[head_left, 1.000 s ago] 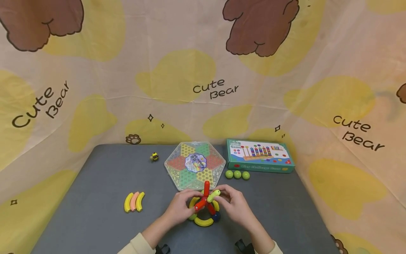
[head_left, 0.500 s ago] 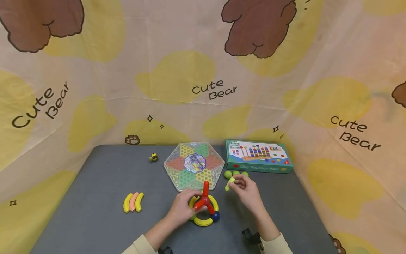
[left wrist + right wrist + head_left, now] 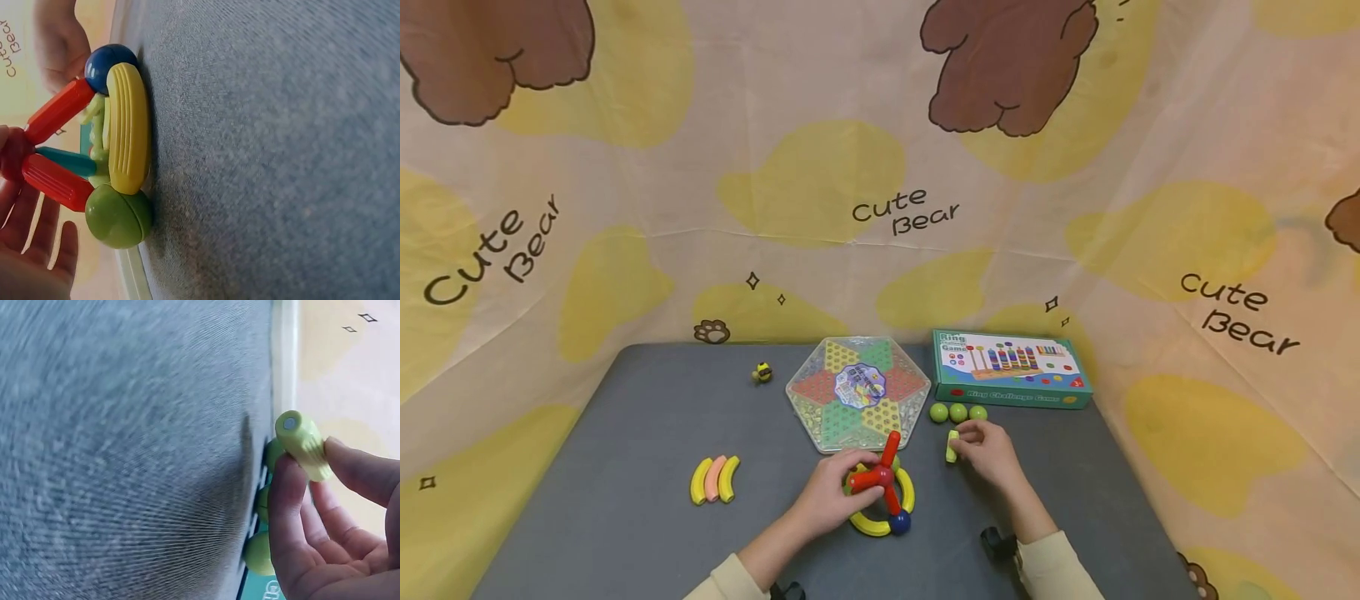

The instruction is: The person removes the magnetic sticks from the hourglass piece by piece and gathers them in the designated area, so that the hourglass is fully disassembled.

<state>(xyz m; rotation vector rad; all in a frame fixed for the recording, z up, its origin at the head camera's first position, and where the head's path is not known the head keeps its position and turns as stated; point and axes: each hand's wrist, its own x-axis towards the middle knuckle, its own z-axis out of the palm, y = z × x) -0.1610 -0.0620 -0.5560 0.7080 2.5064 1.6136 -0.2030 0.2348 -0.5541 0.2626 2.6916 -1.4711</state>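
Grey felt covers the table (image 3: 625, 500) in front of me, with bear-print cloth hung behind it. Between the thumb and fingertips of my right hand (image 3: 992, 454) I pinch a short lime-green rod (image 3: 952, 446), ribbed along its body with a pale disc at its end, low over the felt just in front of three green balls (image 3: 958, 412); holding it by its middle leaves both ends free. My left hand (image 3: 827, 500) curls round the hub of the red rods (image 3: 880, 477), which, I judge, steadies the built piece (image 3: 119, 156): yellow curved bars forming a ring on the felt, a blue ball (image 3: 899, 522) and a green ball (image 3: 117, 215) at its joints, red rods rising to meet above it. Farther out lie a hexagonal checkers board (image 3: 858, 392), a green game box (image 3: 1011, 367), three curved pieces (image 3: 715, 478) off to my left, and a tiny bee figure (image 3: 762, 372).
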